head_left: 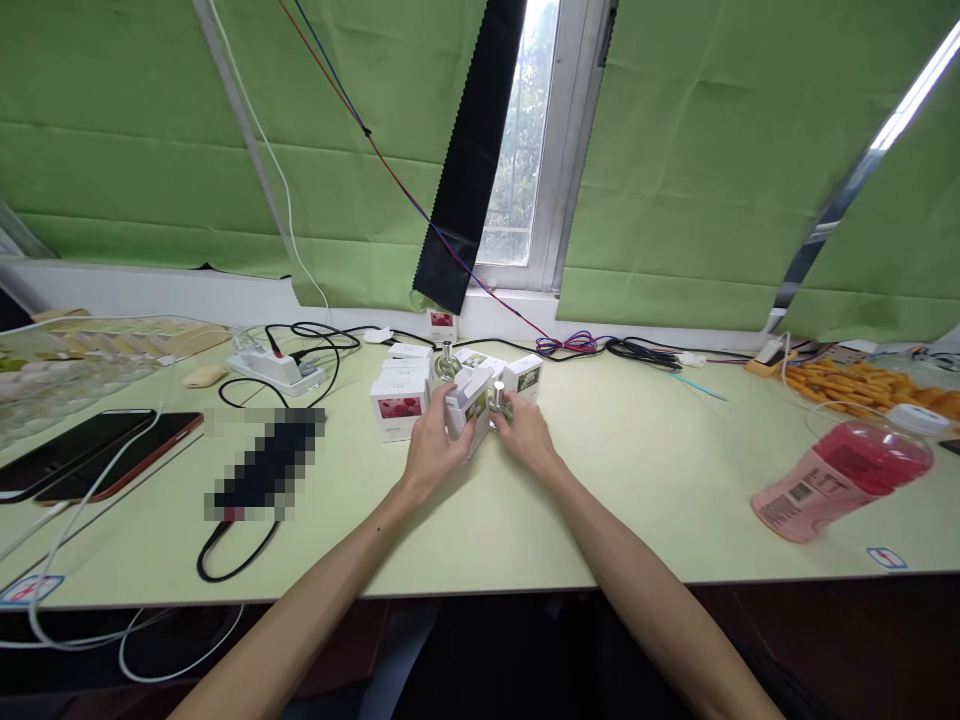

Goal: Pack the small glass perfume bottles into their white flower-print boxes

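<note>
My left hand (436,445) is closed around a small white box (466,400) with a picture on its side, tilted a little above the table. Just right of it, my right hand (525,430) grips a small glass bottle (499,400) with a silvery cap; fingers partly cover its body. Behind the held box stands another glass bottle (447,365). To the left are several white boxes (400,405), the front one with a pink flower picture. One more white box (523,375) stands behind my right hand.
A pink drink bottle (817,485) lies tilted at the right, near orange pieces (847,385). A power strip (274,370) with black cables and phones (75,450) are at the left. Bundled cables (645,352) run along the wall. The table's front edge (480,592) is close to me.
</note>
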Action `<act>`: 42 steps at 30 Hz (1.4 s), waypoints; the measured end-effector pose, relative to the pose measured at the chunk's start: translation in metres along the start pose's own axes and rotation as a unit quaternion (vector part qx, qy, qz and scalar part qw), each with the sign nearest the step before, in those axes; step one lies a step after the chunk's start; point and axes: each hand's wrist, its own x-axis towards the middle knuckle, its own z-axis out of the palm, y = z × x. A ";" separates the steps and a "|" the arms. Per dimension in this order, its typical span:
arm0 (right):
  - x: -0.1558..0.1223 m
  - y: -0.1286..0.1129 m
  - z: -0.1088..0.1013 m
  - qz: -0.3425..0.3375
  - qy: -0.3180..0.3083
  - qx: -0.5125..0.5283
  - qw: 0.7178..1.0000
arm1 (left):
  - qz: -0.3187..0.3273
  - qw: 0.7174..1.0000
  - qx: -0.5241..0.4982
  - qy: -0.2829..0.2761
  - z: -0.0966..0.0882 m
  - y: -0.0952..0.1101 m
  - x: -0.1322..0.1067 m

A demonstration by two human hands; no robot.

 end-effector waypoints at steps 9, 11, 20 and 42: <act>0.000 0.000 0.001 -0.001 0.009 0.007 1.000 | -0.006 0.999 0.013 0.034 -0.001 0.002 0.000; 0.000 0.001 0.002 -0.007 0.013 0.009 1.000 | -0.005 0.999 0.010 0.036 -0.001 0.003 0.000; 0.002 0.006 0.008 -0.041 0.075 0.040 0.996 | -0.003 0.999 -0.013 0.044 -0.001 0.004 0.000; 0.006 0.011 0.012 -0.058 0.088 0.098 0.990 | 0.014 0.999 -0.034 -0.014 0.000 0.002 0.002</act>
